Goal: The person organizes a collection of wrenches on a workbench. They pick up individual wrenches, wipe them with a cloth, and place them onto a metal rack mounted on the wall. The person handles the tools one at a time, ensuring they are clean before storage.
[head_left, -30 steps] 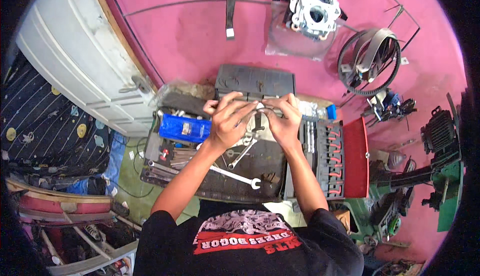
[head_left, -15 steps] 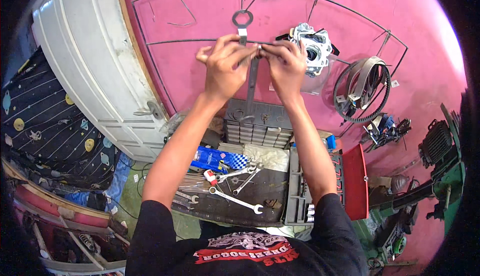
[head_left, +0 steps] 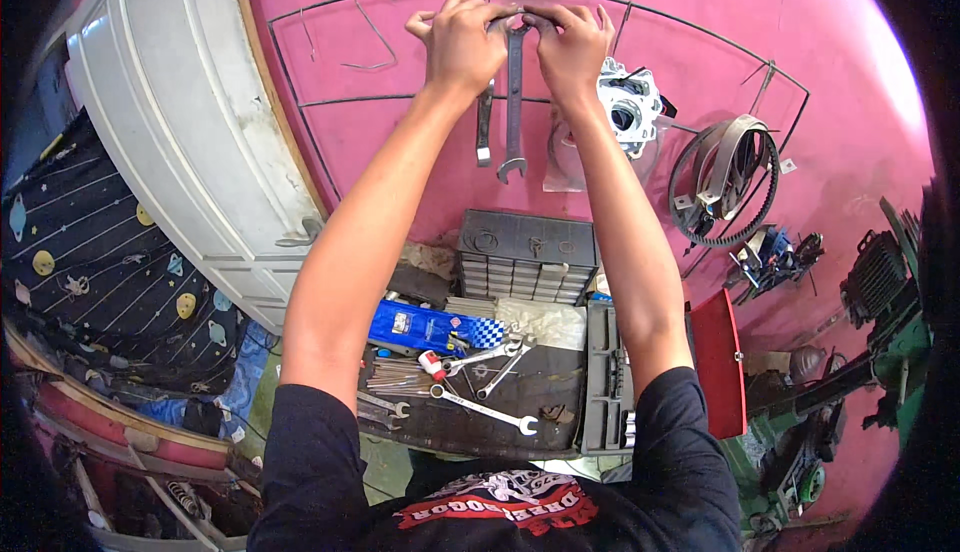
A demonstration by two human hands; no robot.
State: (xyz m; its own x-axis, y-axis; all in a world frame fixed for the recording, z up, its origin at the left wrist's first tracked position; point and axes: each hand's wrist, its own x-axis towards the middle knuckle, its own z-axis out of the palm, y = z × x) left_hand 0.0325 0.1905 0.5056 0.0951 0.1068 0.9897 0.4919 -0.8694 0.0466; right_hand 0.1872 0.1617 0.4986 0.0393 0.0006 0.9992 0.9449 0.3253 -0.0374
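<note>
Left hand [head_left: 462, 40] and right hand [head_left: 572, 44]: both closed on top end of hanging wrench [head_left: 513, 102], at wire rack [head_left: 330, 102] on pink wall [head_left: 850, 62]

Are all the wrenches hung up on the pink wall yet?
Not yet. One short wrench already hangs from the wire rack. The left hand and right hand are up at the top wire with a longer wrench dangling below them. Several wrenches lie on the work tray below.
</note>
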